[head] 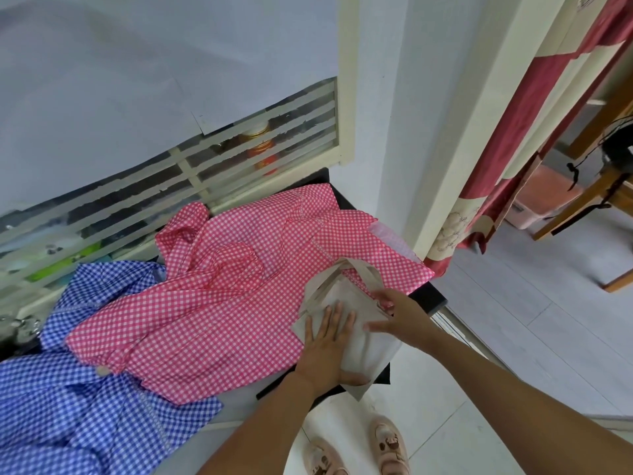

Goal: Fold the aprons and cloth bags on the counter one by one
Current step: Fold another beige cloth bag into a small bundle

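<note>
Pink-white gingham apron (239, 296); blue-white gingham apron (85, 416); beige cloth bag (363, 344); black counter (428, 296).

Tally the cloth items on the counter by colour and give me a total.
Pink-checked apron: 1
Blue-checked apron: 1, as far as the folds let me tell
Beige cloth bag: 1
Total: 3

My left hand (327, 351): palm down, fingers straight and spread. My right hand (399, 317): just right of it, fingers extended, blurred.
</note>
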{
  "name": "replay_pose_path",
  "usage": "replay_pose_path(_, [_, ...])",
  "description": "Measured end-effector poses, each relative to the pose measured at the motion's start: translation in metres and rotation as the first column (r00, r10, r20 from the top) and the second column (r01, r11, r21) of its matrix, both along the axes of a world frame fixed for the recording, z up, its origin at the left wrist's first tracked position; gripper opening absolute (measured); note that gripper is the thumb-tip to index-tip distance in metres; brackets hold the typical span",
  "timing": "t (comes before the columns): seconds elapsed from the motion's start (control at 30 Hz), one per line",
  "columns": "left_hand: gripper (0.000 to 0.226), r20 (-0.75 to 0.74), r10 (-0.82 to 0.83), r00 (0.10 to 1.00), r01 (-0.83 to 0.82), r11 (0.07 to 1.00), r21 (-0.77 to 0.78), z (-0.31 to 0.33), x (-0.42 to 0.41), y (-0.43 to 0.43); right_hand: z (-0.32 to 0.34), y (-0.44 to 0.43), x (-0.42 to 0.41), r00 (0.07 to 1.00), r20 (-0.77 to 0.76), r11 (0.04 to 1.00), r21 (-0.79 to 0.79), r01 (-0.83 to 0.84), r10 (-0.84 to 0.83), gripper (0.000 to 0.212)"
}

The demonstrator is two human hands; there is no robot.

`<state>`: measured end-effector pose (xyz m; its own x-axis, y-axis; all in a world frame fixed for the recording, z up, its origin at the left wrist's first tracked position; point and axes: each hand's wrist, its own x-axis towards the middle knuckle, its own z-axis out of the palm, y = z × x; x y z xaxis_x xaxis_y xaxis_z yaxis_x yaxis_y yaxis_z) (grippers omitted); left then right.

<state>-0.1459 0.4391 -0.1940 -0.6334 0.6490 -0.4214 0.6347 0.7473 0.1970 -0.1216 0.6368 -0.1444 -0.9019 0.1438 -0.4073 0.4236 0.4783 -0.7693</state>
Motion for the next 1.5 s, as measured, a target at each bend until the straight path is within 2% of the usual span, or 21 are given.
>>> replay_pose_path(0.13, [0.115, -0.015, 0.000, 1.000, 0.001, 0.999, 0.046, 0.014, 0.001, 0.005, -0.007, -0.004, -0.006, 0.996, -0.032, 0.992, 0.085, 0.090, -0.088, 0.046])
replay_pose_path(0.3, [0.128, -0.112, 0.135, 0.984, -0.125, 0.988, 0.096, 0.017, 0.011, -0.001, -0.012, -0.002, -0.008, 0.996, 0.004, 0.983, 0.159, 0.086, -0.088, 0.037])
replay_pose_path(0.33, [0.117, -0.140, 0.159, 0.977, -0.139, 0.980, 0.145, 0.019, 0.015, -0.002, -0.012, -0.002, -0.009, 0.995, 0.004, 0.981, 0.168, 0.093, -0.095, 0.035])
replay_pose_path(0.4, [0.080, -0.188, 0.170, 0.967, -0.111, 0.951, 0.289, 0.021, 0.023, -0.007, -0.012, -0.005, -0.010, 0.996, -0.012, 0.973, 0.213, 0.093, -0.093, 0.032])
replay_pose_path(0.53, [0.033, -0.033, 0.197, 0.980, -0.162, 0.880, 0.447, 0.018, 0.039, -0.015, -0.008, -0.015, -0.012, 1.000, 0.030, 0.948, 0.317, -0.015, 0.006, 0.035])
replay_pose_path(0.6, [0.046, 0.004, 0.140, 0.990, -0.130, 0.904, 0.407, 0.022, 0.047, -0.017, -0.002, -0.016, -0.013, 0.995, 0.089, 0.945, 0.321, -0.064, 0.037, 0.039])
replay_pose_path(0.67, [0.066, 0.001, 0.065, 0.998, -0.063, 0.955, 0.291, 0.027, 0.053, -0.020, 0.002, -0.013, -0.015, 0.989, 0.136, 0.943, 0.316, -0.101, 0.060, 0.037])
replay_pose_path(0.77, [0.092, -0.013, -0.008, 1.000, 0.010, 0.989, 0.150, 0.025, 0.057, -0.028, 0.009, -0.008, -0.012, 0.975, 0.202, 0.968, 0.214, -0.131, 0.087, 0.034])
replay_pose_path(0.87, [0.102, -0.035, -0.022, 0.999, 0.026, 0.993, 0.119, 0.020, 0.058, -0.032, 0.014, -0.005, -0.004, 0.939, 0.344, 0.994, -0.097, 0.056, -0.019, 0.030])
replay_pose_path(0.97, [0.097, -0.035, 0.028, 0.999, -0.019, 0.971, 0.237, 0.017, 0.059, -0.033, 0.017, -0.005, 0.005, 0.831, 0.539, 0.857, -0.358, 0.372, -0.136, 0.029])
replay_pose_path(1.1, [0.074, 0.029, 0.103, 0.994, -0.107, 0.918, 0.382, 0.012, 0.058, -0.040, 0.014, -0.002, 0.021, 0.761, 0.637, 0.733, -0.457, 0.504, -0.126, 0.028])
replay_pose_path(1.13, [0.070, 0.047, 0.086, 0.995, -0.097, 0.921, 0.377, 0.011, 0.057, -0.042, 0.013, -0.002, 0.024, 0.763, 0.635, 0.761, -0.437, 0.479, -0.116, 0.027])
replay_pose_path(1.17, [0.067, 0.047, 0.057, 0.997, -0.070, 0.931, 0.358, 0.010, 0.055, -0.043, 0.013, -0.003, 0.027, 0.792, 0.601, 0.842, -0.368, 0.395, -0.109, 0.024])
replay_pose_path(1.2, [0.067, 0.041, 0.028, 0.999, -0.040, 0.943, 0.330, 0.011, 0.054, -0.043, 0.013, -0.003, 0.031, 0.851, 0.518, 0.954, -0.207, 0.218, -0.082, 0.022])
replay_pose_path(1.23, [0.072, 0.021, 0.005, 1.000, -0.012, 0.950, 0.312, 0.009, 0.053, -0.044, 0.011, -0.001, 0.033, 0.914, 0.406, 0.999, 0.042, 0.012, -0.027, 0.024])
replay_pose_path(1.27, [0.076, 0.006, -0.014, 1.000, 0.012, 0.955, 0.295, 0.010, 0.052, -0.045, 0.011, 0.000, 0.035, 0.967, 0.251, 0.951, 0.288, -0.112, 0.038, 0.030])
replay_pose_path(1.3, [0.078, -0.004, -0.031, 1.000, 0.031, 0.961, 0.276, 0.010, 0.051, -0.045, 0.016, 0.001, 0.038, 0.990, 0.087, 0.896, 0.421, -0.140, 0.113, 0.035])
replay_pose_path(1.37, [0.078, -0.003, -0.039, 0.999, 0.039, 0.968, 0.249, 0.013, 0.049, -0.044, 0.023, 0.001, 0.043, 0.927, -0.192, 0.892, 0.389, -0.230, 0.323, 0.042])
replay_pose_path(1.4, [0.078, 0.005, -0.040, 0.999, 0.038, 0.970, 0.241, 0.014, 0.049, -0.044, 0.025, -0.001, 0.046, 0.858, -0.220, 0.859, 0.347, -0.376, 0.465, 0.054])
replay_pose_path(1.43, [0.078, 0.011, -0.043, 0.999, 0.040, 0.972, 0.231, 0.013, 0.048, -0.044, 0.026, -0.006, 0.050, 0.779, -0.174, 0.782, 0.325, -0.532, 0.603, 0.071])
replay_pose_path(1.5, [0.079, 0.027, -0.047, 0.999, 0.040, 0.973, 0.227, 0.010, 0.049, -0.045, 0.014, -0.011, 0.055, 0.620, -0.001, 0.583, 0.342, -0.737, 0.785, 0.096])
